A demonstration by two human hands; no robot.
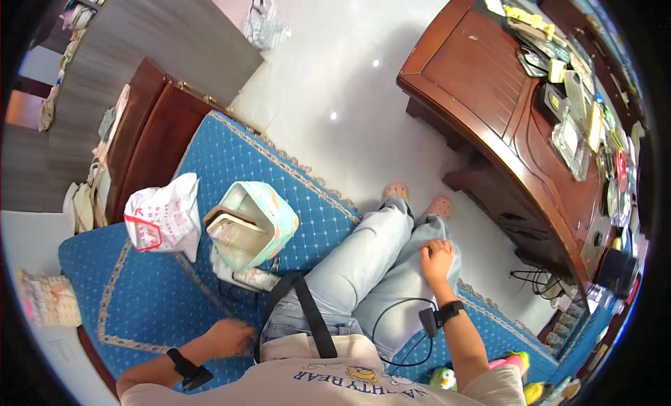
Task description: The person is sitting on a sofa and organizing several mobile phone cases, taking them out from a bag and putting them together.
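My left hand (230, 337) is low over the blue sofa cover (157, 290), just beside my hip and a black strap (314, 319). It is blurred, and whether its fingers hold anything is not visible. My right hand (437, 259) rests on my jeans (361, 259) near the knee, with nothing seen in it. To the left of my legs stands a mint-green patterned fabric bin (275, 217). Brown-framed flat objects (236, 228) lean inside it. Next to the bin, a white plastic bag (165, 212) with red print sits on the cover.
A brown wooden coffee table (472, 65) stands to the right, loaded with clutter such as a clear plastic tray (571, 149). A clear plastic bag (262, 26) lies on the pale floor (335, 81). A black cable (382, 314) loops by my right wrist. Plush toys (444, 377) lie beside me.
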